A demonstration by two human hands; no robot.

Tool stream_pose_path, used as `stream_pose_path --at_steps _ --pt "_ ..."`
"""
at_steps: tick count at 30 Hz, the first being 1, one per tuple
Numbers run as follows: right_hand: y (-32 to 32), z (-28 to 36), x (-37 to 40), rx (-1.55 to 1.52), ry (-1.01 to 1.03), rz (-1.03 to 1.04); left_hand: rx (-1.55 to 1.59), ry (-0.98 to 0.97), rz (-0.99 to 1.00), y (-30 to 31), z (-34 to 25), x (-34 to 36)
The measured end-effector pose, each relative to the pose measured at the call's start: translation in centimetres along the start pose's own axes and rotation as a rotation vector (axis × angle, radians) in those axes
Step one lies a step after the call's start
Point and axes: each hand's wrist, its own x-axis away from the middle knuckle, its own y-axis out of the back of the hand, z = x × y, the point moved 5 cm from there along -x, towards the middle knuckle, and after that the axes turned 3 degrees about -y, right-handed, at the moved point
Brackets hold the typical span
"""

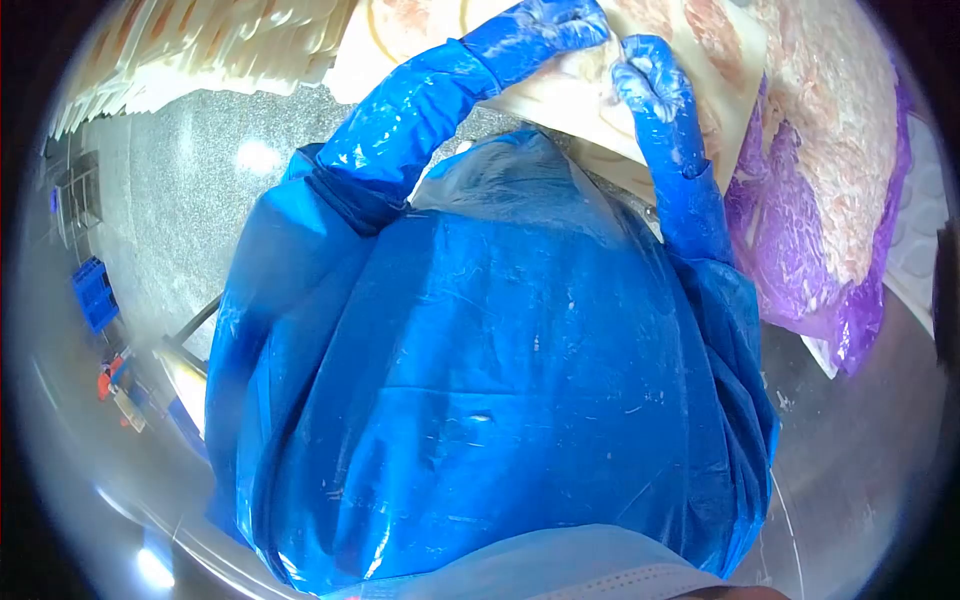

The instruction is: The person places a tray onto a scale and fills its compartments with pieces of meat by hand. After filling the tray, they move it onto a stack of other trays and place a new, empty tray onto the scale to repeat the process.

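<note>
Both hands wear blue gloves smeared with pale residue, at the top of the head view. My left hand (565, 25) is closed, its fingers curled around a bit of pale, stringy raw meat (598, 68). Just to its right, my right hand (652, 80) is also closed, fingers pinched at the other side of the same pale piece. Both are over a white tray (560, 112) with rounded compartments, some of which hold pink raw meat (712, 35).
A large mass of pale ground meat (835, 120) lies in a purple plastic bag (780, 230) at the right. Stacked white trays (220, 50) stand at the upper left. A blue crate (95, 293) and a person (112, 378) are farther off at the left.
</note>
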Motion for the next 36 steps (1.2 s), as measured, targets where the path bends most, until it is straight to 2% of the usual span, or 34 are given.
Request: stream_pose_path --at_steps 3,5,7,8,9,10,11,12,13,14,15,16,17,19,20,21,23,25,27,31,33,34,35,36 --pt "-2.3 1.2 -1.4 -0.05 0.127 0.015 -0.025 -0.01 -0.063 2.9 0.4 1.1" --pt "-3.5 1.2 -2.0 -0.013 0.169 0.019 -0.195 -0.039 -0.153 5.5 0.5 2.0" --pt "-4.2 -1.5 -2.5 0.05 -0.058 0.152 -0.732 -0.077 -0.322 8.5 0.6 3.3" --pt "-4.0 -0.2 -2.4 0.272 -0.196 0.147 -0.735 -0.075 -0.334 8.7 -0.2 4.2" --pt "-4.4 -0.2 -3.1 0.275 -0.19 0.154 -0.937 -0.127 -0.412 8.7 -1.5 5.3" --pt "-4.8 0.4 -3.8 0.358 0.012 0.135 -1.135 -0.175 -0.484 8.4 -2.4 6.1" --pt "-5.3 0.6 -4.3 0.435 0.21 0.114 -1.131 -0.168 -0.485 8.0 -1.4 6.8" --pt "-5.8 0.7 -4.8 0.509 0.41 0.09 -1.354 -0.256 -0.529 6.8 -0.4 7.8" --pt "-6.4 -0.3 -5.9 0.508 0.407 0.09 -1.579 -0.351 -0.569 5.9 0.0 8.4" --pt "-7.8 -1.2 -7.1 0.707 0.561 0.078 -1.431 -0.057 -0.415 5.4 0.6 7.7" --pt "-9.2 -2.9 -8.3 0.906 0.715 0.067 -1.429 -0.055 -0.414 5.7 1.0 7.7" --pt "-8.6 -10.8 -9.6 0.134 0.168 0.355 -1.434 -0.148 -0.381 6.1 1.6 7.6" --pt "-8.2 -9.4 -9.4 0.135 0.166 0.357 -1.437 -0.24 -0.348 6.3 2.2 7.6" --pt "-7.7 -1.9 -7.7 1.08 0.649 0.234 -1.348 -0.153 -0.386 6.8 2.6 7.8" --pt "-7.8 -0.6 -6.9 1.114 0.67 0.276 -1.389 -0.212 -0.412 6.3 1.4 8.0" --pt "-8.1 0.0 -6.6 1.116 0.673 0.284 -1.431 -0.277 -0.432 6.1 0.5 8.0" --pt "-8.8 2.1 -6.0 0.991 0.796 0.015 -1.405 -0.267 -0.416 6.2 0.5 7.8" --pt "-10.6 0.5 -5.4 0.98 0.66 0.176 -1.384 -0.257 -0.396 6.3 0.9 7.6" --pt "-10.0 -1.0 -3.5 0.857 0.743 0.227 -1.404 -0.296 -0.347 6.5 1.4 7.8" --pt "-5.0 -0.8 -0.2 0.631 0.706 0.369 -1.468 -0.204 -0.34 5.3 1.9 9.0" --pt "-1.8 -2.9 -0.2 -0.035 -0.017 0.171 -1.42 -0.214 -0.41 2.1 0.7 10.6" --pt "-2.1 -2.0 -0.2 -0.038 -0.018 0.171 -1.313 -0.221 -0.275 0.1 1.2 11.6" --pt "-2.7 0.8 -0.4 0.328 0.238 0.113 -1.205 -0.169 -0.175 -1.7 1.1 12.6" --pt "-3.6 2.6 0.0 0.697 0.486 0.046 -1.26 -0.089 -0.118 -2.2 0.6 12.8"
